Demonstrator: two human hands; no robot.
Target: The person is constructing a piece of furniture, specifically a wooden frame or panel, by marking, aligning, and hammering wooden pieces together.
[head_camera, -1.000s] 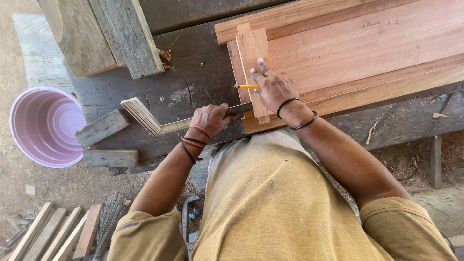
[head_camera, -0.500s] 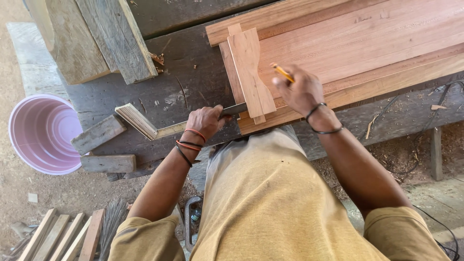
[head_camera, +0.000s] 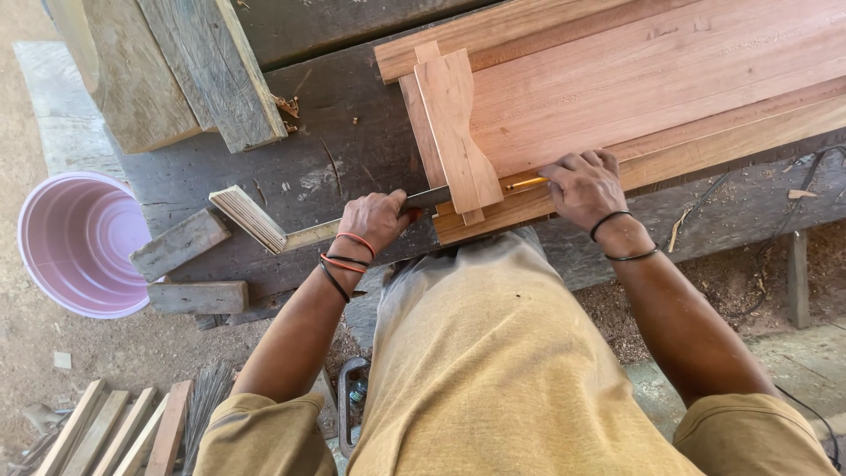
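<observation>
Two hands work at the near edge of the workbench [head_camera: 352, 150]. The left hand [head_camera: 374, 220] is clenched around a try square [head_camera: 291, 231] lying along that edge. The right hand [head_camera: 582, 183] holds what seems a yellow pencil [head_camera: 526, 183] on the reddish board [head_camera: 670, 79], beside the waisted wooden template [head_camera: 454, 128].

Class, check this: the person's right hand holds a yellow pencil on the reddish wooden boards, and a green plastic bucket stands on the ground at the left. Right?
Not quite. In the head view, the right hand holds the yellow pencil on the reddish wooden boards, but the plastic bucket at the left is pink, not green.
</observation>
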